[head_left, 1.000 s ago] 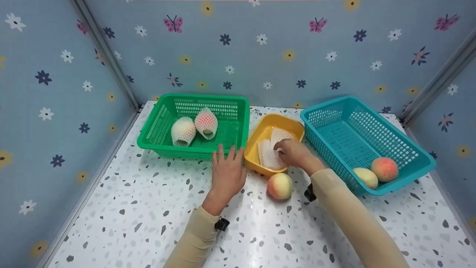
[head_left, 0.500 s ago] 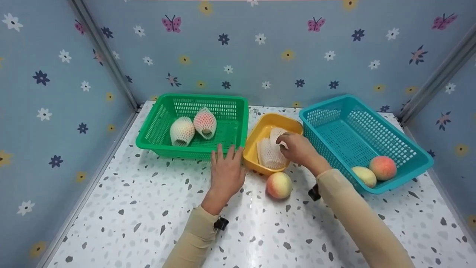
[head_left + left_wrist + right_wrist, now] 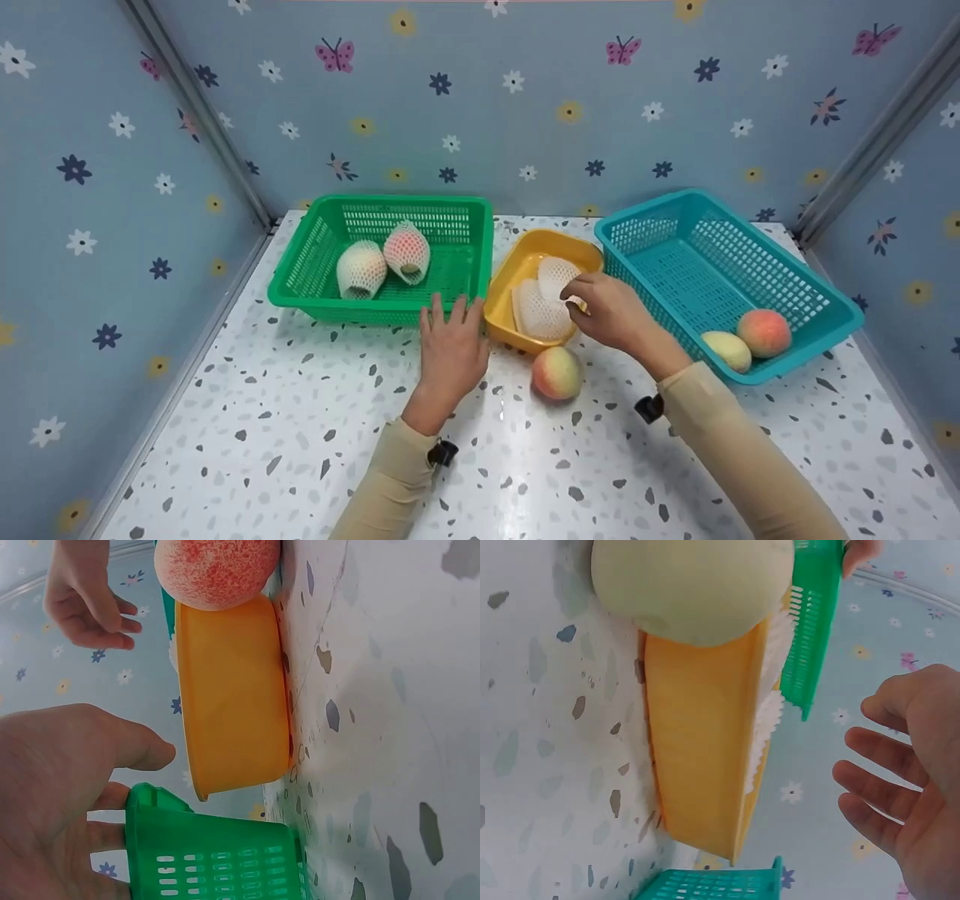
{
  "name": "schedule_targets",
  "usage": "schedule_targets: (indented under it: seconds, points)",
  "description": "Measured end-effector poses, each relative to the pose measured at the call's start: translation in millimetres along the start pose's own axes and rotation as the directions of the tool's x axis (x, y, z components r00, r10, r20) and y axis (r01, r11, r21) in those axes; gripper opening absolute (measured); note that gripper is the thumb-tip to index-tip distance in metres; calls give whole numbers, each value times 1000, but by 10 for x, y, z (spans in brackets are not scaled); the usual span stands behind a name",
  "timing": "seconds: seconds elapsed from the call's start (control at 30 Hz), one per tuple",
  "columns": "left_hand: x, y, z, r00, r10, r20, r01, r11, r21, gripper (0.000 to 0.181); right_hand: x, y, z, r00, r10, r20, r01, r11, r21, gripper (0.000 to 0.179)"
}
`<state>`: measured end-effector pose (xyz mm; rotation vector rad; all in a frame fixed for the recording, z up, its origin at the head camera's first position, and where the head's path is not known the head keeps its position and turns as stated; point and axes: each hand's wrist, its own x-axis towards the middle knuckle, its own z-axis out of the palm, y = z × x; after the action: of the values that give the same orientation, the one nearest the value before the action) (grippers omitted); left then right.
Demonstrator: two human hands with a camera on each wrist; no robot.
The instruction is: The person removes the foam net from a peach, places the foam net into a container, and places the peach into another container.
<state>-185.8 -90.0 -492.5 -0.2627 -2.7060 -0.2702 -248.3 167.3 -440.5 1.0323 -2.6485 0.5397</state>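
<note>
My left hand (image 3: 452, 352) lies with its fingers straight over the front rim of the green basket (image 3: 360, 309); the left wrist view shows the fingertips behind that rim. Two peaches in white foam nets, a left one (image 3: 362, 268) and a right one (image 3: 407, 252), lie inside the basket. My right hand (image 3: 911, 772) hovers over the yellow tray (image 3: 501, 304), its fingers loosely bent and nothing between them. White foam nets (image 3: 541, 315) lie in that tray. A bare peach (image 3: 557, 373) sits on the table just in front of the tray.
A teal basket (image 3: 660, 330) stands to the right of the tray. It holds a yellowish fruit (image 3: 727, 351) and a red-orange peach (image 3: 765, 332) in its near corner. A flowered wall (image 3: 525, 112) closes off the back and sides of the speckled table (image 3: 300, 450).
The right hand has drawn back slightly to the right, off the foam nets. The left hand keeps its place on the green basket's rim. The head view has shifted a little.
</note>
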Motion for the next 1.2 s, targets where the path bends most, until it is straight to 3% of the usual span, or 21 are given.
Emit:
schedule_targets:
  seconds: [0.23, 0.43, 0.67, 0.87, 1.2]
  points:
    - [-2, -5, -1, 1000, 3, -8, -3, 1000, 4, 59, -203, -220, -17, 994, -99, -53, 97, 995, -24, 18]
    - [-5, -8, 22, 1000, 9, -11, -9, 1000, -8, 59, -442, -368, 75, 989, -146, 9, 146, 989, -23, 31]
    - [-4, -20, 22, 998, 25, -61, -25, 1000, -9, 55, -648, -412, 213, 989, -145, 24, 146, 989, -25, 50]
    - [-16, -17, 21, 999, 16, -46, -16, 1000, -14, 55, -741, -431, 323, 985, -169, 28, 170, 985, -26, 53]
    - [-9, -21, 27, 998, 20, -57, -21, 1000, -18, 53, -775, -422, 400, 982, -123, 142, 133, 989, -66, 61]
